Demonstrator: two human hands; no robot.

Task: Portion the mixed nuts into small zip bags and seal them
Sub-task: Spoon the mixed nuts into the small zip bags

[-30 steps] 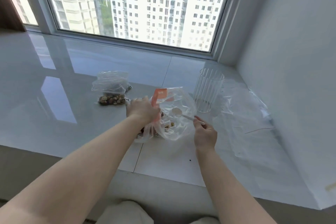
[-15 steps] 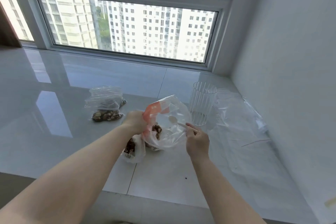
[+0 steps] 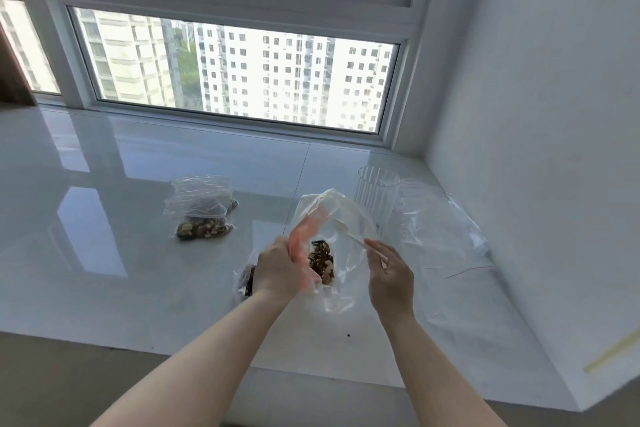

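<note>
Head view — left hand grips one nut bag, right hand pinches one spoon.

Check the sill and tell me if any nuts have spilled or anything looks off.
No spilled nuts show. One small dark speck lies on the sill near its front edge, too small to identify. The nuts sit inside the big bag the left hand grips; the filled bags lie intact.
</note>
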